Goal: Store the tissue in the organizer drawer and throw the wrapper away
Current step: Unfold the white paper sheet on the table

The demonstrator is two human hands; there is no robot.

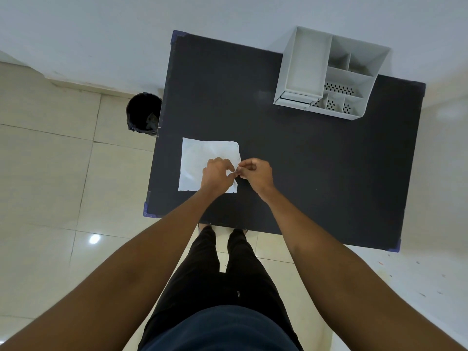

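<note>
A flat white square packet, the tissue in its wrapper [200, 158], lies on the near left part of the black table [304, 173]. My left hand [217, 176] rests over its right half, fingers pinched at the right edge. My right hand [255, 173] meets it from the right and pinches the same edge. I cannot tell wrapper from tissue under the fingers. The white organizer [326, 74] stands at the table's far right, its small drawer [296, 97] at the lower front, pulled out slightly if at all.
A black bin [143, 114] lined with a dark bag stands on the tiled floor just left of the table's far left side. A white wall runs behind the table. My legs stand at the table's near edge.
</note>
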